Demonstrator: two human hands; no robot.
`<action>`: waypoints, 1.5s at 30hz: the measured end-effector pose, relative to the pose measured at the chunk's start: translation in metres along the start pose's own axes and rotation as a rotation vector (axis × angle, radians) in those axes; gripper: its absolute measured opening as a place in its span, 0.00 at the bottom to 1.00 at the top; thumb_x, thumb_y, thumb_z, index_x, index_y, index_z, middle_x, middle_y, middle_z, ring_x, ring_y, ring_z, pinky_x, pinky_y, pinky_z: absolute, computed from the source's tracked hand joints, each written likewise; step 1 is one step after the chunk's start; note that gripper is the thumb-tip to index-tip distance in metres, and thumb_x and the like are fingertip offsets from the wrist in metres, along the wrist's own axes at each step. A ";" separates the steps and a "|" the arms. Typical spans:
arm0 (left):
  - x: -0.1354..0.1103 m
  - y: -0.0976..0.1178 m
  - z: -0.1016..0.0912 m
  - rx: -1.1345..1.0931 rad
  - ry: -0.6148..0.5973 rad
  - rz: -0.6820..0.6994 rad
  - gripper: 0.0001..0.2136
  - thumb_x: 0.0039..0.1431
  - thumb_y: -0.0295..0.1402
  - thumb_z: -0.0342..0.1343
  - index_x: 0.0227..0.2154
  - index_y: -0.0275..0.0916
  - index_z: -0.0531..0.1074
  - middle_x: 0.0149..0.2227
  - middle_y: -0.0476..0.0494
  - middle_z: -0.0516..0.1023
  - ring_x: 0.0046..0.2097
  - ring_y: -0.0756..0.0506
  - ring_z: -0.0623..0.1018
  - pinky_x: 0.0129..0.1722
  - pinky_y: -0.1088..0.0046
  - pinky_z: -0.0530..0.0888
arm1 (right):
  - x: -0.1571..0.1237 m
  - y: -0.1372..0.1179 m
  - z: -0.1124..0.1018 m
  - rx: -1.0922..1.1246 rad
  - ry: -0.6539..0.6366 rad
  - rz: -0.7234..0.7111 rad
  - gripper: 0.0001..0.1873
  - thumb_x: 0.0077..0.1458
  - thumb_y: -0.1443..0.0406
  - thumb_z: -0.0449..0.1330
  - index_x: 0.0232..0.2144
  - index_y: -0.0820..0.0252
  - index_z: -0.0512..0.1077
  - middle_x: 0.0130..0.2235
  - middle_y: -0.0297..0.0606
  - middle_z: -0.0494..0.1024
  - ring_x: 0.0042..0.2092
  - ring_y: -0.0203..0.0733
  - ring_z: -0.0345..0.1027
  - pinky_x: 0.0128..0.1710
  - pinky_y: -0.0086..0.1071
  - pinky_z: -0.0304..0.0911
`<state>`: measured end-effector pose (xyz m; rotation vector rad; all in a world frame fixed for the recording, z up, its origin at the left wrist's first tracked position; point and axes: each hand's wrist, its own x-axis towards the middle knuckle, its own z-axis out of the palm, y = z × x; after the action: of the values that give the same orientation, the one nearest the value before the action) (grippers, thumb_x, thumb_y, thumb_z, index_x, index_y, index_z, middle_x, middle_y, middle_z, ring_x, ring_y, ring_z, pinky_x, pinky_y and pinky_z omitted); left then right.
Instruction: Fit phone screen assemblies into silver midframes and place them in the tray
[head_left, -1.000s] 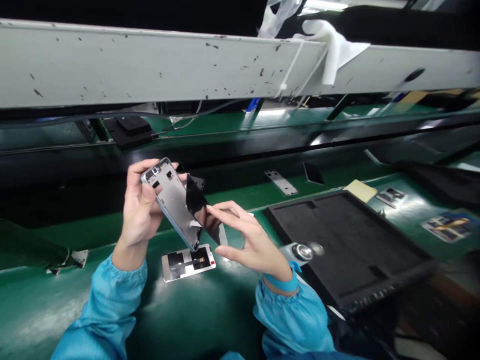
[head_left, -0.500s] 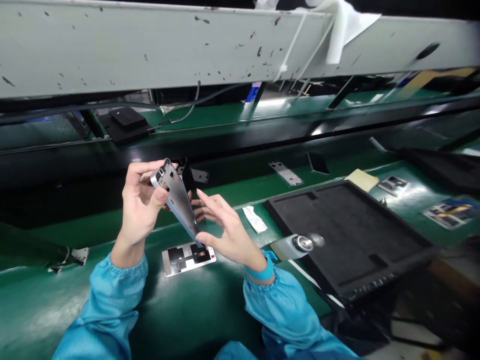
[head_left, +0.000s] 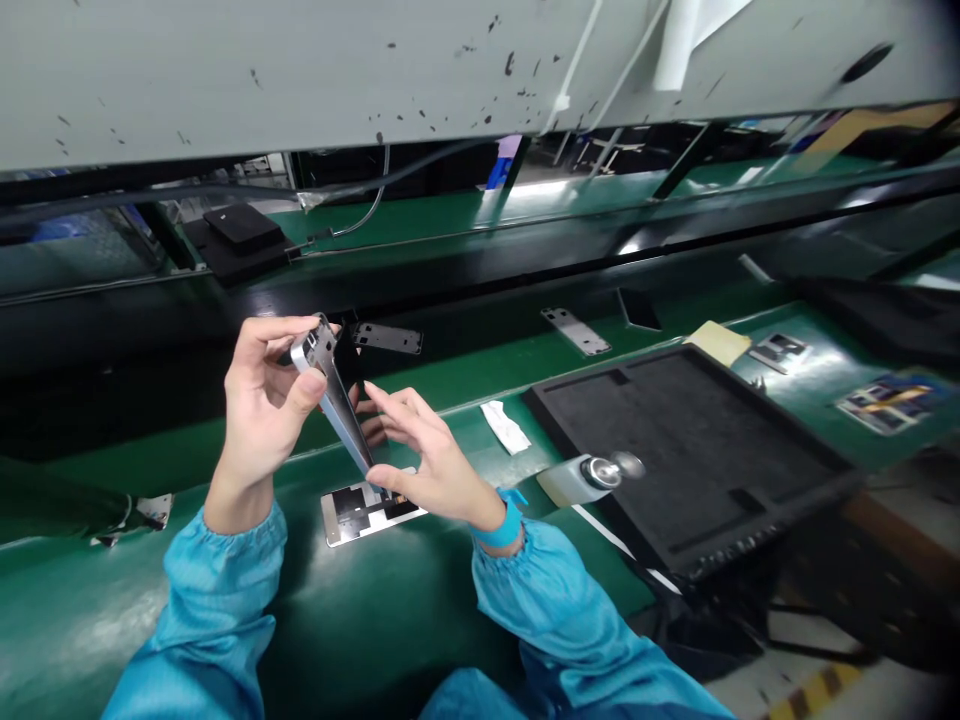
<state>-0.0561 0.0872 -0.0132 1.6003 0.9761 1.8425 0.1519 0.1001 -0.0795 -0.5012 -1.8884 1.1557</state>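
Note:
My left hand (head_left: 262, 410) grips a silver metal phone frame (head_left: 334, 400) by its upper end and holds it tilted, nearly edge-on to me, above the green belt. My right hand (head_left: 420, 455) is at the frame's lower end: the thumb presses its bottom corner and the fingers lie against its far face. Both arms wear blue sleeves, and a blue band circles the right wrist. A second phone part (head_left: 371, 508), white with black patches, lies flat on the belt just under my hands.
A black foam tray (head_left: 697, 460) sits at right, a metal knobbed tool (head_left: 600, 472) beside it. A white scrap (head_left: 504, 427), metal plates (head_left: 576, 331) (head_left: 386, 338) and a yellow pad (head_left: 720, 342) lie on the green belt (head_left: 375, 620). A grey beam (head_left: 300, 70) runs overhead.
The dark film my right hand held against the frame is gone from sight. The frame has turned from face-on to nearly edge-on, and my right hand now presses against it.

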 end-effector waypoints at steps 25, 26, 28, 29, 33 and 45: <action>-0.002 0.014 0.013 -0.057 0.013 -0.072 0.16 0.59 0.48 0.74 0.45 0.48 0.82 0.46 0.41 0.81 0.40 0.39 0.85 0.35 0.64 0.84 | 0.000 0.019 0.019 0.081 0.085 -0.007 0.52 0.60 0.34 0.65 0.77 0.48 0.60 0.56 0.46 0.66 0.55 0.49 0.71 0.58 0.48 0.77; -0.003 0.013 0.014 -0.061 0.002 -0.072 0.16 0.60 0.47 0.73 0.46 0.48 0.82 0.46 0.41 0.81 0.41 0.39 0.86 0.35 0.64 0.84 | 0.001 0.021 0.018 0.069 0.085 -0.019 0.51 0.60 0.36 0.66 0.76 0.49 0.61 0.56 0.47 0.66 0.55 0.50 0.71 0.58 0.48 0.77; -0.004 0.011 0.018 -0.075 -0.019 -0.068 0.16 0.61 0.47 0.73 0.47 0.48 0.81 0.49 0.41 0.82 0.42 0.38 0.87 0.36 0.64 0.86 | 0.003 0.024 0.018 0.020 0.104 -0.052 0.48 0.60 0.39 0.69 0.74 0.50 0.66 0.55 0.47 0.69 0.57 0.52 0.70 0.60 0.51 0.76; -0.005 0.009 0.022 -0.082 -0.031 -0.072 0.17 0.61 0.47 0.72 0.48 0.47 0.79 0.50 0.40 0.82 0.44 0.38 0.87 0.37 0.64 0.87 | 0.004 0.027 0.018 -0.020 0.117 -0.068 0.47 0.59 0.40 0.70 0.73 0.51 0.68 0.55 0.48 0.70 0.58 0.54 0.69 0.61 0.53 0.75; -0.006 -0.001 0.039 -0.159 0.059 -0.154 0.22 0.64 0.51 0.69 0.54 0.45 0.75 0.54 0.37 0.83 0.53 0.37 0.86 0.46 0.61 0.87 | 0.008 0.032 0.022 -0.176 0.107 -0.100 0.43 0.62 0.45 0.70 0.72 0.54 0.68 0.59 0.50 0.67 0.61 0.55 0.67 0.67 0.55 0.70; -0.012 -0.016 0.069 -0.257 -0.208 -0.500 0.30 0.63 0.65 0.60 0.39 0.40 0.85 0.40 0.38 0.88 0.44 0.35 0.88 0.46 0.58 0.86 | 0.021 0.009 -0.017 0.331 0.295 0.274 0.46 0.63 0.26 0.45 0.38 0.61 0.76 0.20 0.25 0.59 0.21 0.33 0.54 0.19 0.27 0.58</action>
<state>0.0126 0.1005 -0.0297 1.2259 0.9020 1.3670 0.1535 0.1279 -0.0740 -0.7143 -1.3725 1.4516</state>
